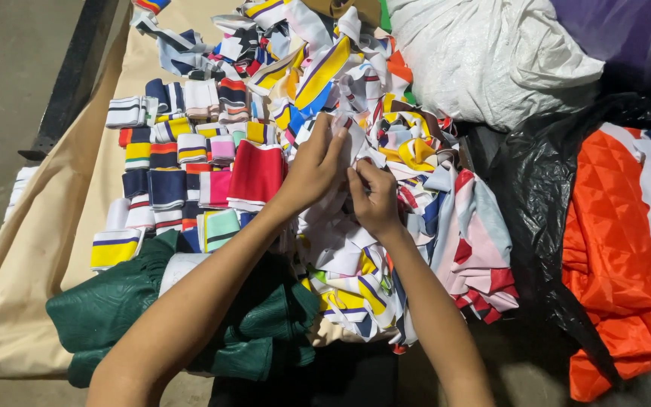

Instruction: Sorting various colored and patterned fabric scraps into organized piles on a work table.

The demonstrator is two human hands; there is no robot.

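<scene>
Both hands meet over the middle of a loose heap of multicoloured fabric scraps. The left hand has its fingers stretched upward and slightly spread, its fingertips pressing a white fabric strip that rises out of the heap. The right hand is curled, its thumb and forefinger pinched together on the lower part of that same strip. The strip's full outline is lost among the other white scraps, so its long axis can only be read roughly: it seems to run away from the person, from the right hand's pinch up toward the left fingertips.

The heap lies on a beige cloth that covers the work surface, and spreads from the far edge down toward the near edge, right of centre. Just left of the left hand stands a red ribbed cuff piece, the nearest of the sorted striped cuff pieces laid in rows toward the left edge. Under the forearms, at the near edge, lies bunched dark green fabric. Beyond the heap's right side lies a black plastic sheet, then orange quilted fabric at the right, and a white woven sack at the far right corner.
</scene>
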